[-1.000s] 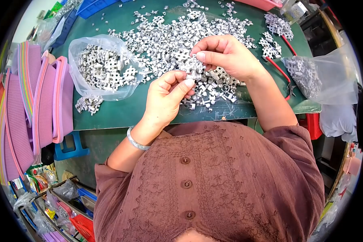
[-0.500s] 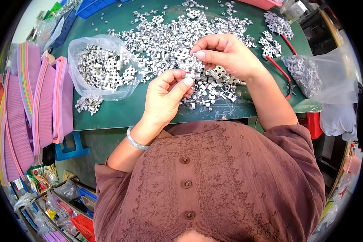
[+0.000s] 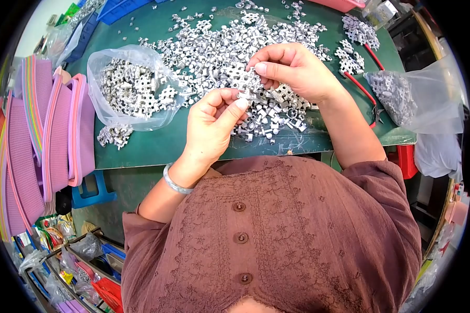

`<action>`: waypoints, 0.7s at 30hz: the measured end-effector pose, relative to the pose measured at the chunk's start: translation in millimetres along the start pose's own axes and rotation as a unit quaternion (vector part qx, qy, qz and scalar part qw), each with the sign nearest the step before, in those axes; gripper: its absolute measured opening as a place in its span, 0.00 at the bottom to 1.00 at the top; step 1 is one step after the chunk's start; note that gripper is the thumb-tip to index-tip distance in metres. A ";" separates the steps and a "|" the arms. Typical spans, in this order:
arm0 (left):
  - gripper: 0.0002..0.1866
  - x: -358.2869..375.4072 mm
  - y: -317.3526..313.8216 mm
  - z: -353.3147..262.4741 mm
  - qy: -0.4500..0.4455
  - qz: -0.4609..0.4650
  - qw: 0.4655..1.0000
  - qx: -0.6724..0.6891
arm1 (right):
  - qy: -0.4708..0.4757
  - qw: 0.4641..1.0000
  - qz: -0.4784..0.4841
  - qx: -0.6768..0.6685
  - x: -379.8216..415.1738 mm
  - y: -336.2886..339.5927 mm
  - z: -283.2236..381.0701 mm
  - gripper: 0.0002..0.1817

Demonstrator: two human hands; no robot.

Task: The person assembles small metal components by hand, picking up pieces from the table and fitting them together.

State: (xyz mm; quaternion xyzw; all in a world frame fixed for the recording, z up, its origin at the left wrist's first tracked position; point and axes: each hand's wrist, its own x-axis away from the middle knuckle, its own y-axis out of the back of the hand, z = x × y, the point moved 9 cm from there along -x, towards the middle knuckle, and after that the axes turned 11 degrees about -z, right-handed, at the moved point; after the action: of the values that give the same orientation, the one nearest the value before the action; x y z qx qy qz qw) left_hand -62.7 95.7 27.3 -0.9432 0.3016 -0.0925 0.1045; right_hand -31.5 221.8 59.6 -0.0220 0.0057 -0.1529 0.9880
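My left hand [image 3: 212,119] pinches a silver metal lattice piece [image 3: 244,79] by its lower end, between thumb and forefinger. At that piece's upper right side my right hand [image 3: 296,72] is closed, thumb against forefinger; its fingertips partly hide what they grip. Both hands are just over a large heap of small silver metal parts [image 3: 214,52] on the green table [image 3: 193,148]. Left of my hands, an open clear plastic bag [image 3: 100,112] holds several flat lattice pieces with round holes. A small cluster of metal pieces [image 3: 115,135] lies below the bag.
Red-handled pliers [image 3: 357,83] lie at the right, beside stacked lattice pieces [image 3: 351,58] and another filled plastic bag [image 3: 394,96]. Blue bins [image 3: 121,10] and a pink tray [image 3: 339,4] stand along the back. Purple mesh baskets [image 3: 78,130] are at the left edge.
My left fingers have shifted slightly left and up with the lattice piece. My right hand stays almost in place, its fingertips moving only a little.
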 end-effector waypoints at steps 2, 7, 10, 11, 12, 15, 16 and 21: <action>0.07 -0.5 3.5 -10.3 -0.076 -0.018 0.996 -0.049 | 0.001 1.000 0.007 -0.012 0.0 -0.4 1.2 0.07; 0.08 11.1 0.8 -49.2 -0.339 -0.042 0.914 -0.220 | 0.020 1.000 0.006 -0.006 1.2 0.5 6.2 0.08; 0.08 17.8 -3.7 -60.1 -0.409 -0.039 0.875 -0.256 | 0.040 0.999 0.016 0.005 1.4 -1.1 9.8 0.08; 0.09 18.9 -4.2 -61.5 -0.416 -0.039 0.869 -0.266 | 0.040 0.999 0.022 0.005 1.6 -1.1 9.6 0.07; 0.09 20.1 -4.6 -62.8 -0.422 -0.038 0.863 -0.276 | 0.039 0.999 0.028 0.004 1.8 -1.5 9.6 0.06; 0.10 23.8 -6.1 -65.6 -0.456 -0.039 0.838 -0.296 | 0.047 0.998 0.025 -0.014 1.4 -1.6 8.9 0.06; 0.10 25.3 -6.7 -66.6 -0.469 -0.040 0.829 -0.302 | 0.044 0.999 0.027 -0.016 1.4 -1.9 8.4 0.07; 0.10 26.3 -6.7 -67.7 -0.474 -0.044 0.826 -0.304 | 0.029 0.999 0.027 -0.020 1.1 -0.9 4.8 0.08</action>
State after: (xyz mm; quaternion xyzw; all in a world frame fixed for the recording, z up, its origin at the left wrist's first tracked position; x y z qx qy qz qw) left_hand -54.0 76.1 97.0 -0.8675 0.1862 0.4572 -0.0612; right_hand -30.7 220.8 64.4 -0.0369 0.0376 -0.1264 0.9906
